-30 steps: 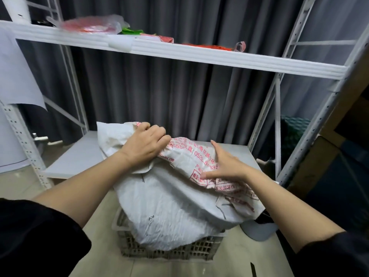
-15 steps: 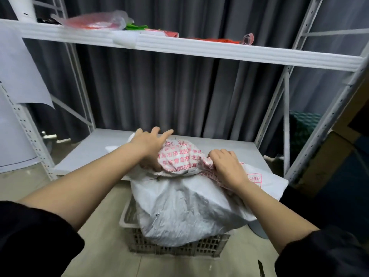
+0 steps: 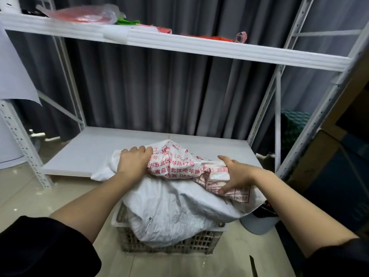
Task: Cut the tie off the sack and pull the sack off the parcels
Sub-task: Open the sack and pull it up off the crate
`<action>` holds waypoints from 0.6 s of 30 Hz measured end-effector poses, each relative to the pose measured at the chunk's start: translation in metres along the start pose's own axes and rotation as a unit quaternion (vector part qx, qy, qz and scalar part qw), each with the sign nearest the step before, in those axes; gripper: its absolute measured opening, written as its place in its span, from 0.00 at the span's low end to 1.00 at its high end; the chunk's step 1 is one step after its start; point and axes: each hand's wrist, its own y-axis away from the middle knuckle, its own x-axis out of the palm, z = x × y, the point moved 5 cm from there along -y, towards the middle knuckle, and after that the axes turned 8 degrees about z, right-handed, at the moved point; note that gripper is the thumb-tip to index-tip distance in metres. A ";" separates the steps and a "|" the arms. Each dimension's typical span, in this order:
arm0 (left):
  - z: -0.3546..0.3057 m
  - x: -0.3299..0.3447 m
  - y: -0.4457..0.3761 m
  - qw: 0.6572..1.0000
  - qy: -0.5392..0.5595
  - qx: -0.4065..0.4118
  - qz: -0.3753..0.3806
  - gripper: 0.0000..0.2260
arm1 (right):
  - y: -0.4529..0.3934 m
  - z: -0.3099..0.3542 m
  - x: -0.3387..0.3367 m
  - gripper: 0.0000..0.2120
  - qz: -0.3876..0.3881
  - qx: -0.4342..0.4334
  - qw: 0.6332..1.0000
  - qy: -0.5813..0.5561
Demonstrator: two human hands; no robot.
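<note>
— Both hands are on the woven sack (image 3: 175, 208): the left hand (image 3: 134, 163) is pressed flat with fingers curled over bunched cloth at its top, and the right hand (image 3: 235, 174) pinches a crumpled fold of the red-printed part between thumb and fingers.

— Which step, then?

— Pulling the sack off, I'd judge; no tie shows, and no parcels are bared yet. Next calls for a firm upward drag while the load stays down.

— And the sack?

— White, creased, bulging, red lettering across the top. It sits in a slatted plastic crate (image 3: 169, 246) on the floor, before the lower shelf (image 3: 95, 152) of a white rack.
</note>
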 end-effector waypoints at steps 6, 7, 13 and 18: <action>-0.001 -0.031 0.000 0.998 0.027 0.014 -0.046 0.11 | 0.009 0.004 -0.003 0.23 -0.227 0.029 0.954 0.192; 0.006 -0.047 -0.005 0.997 0.022 0.019 -0.072 0.11 | 0.017 0.006 -0.017 0.21 -0.275 0.022 0.942 0.192; 0.034 -0.156 -0.025 0.985 0.032 -0.016 -0.170 0.11 | 0.079 0.013 -0.129 0.16 -0.465 0.024 0.868 0.172; 0.038 -0.175 -0.017 0.992 0.019 -0.001 -0.121 0.10 | 0.090 0.014 -0.146 0.12 -0.425 0.019 0.892 0.154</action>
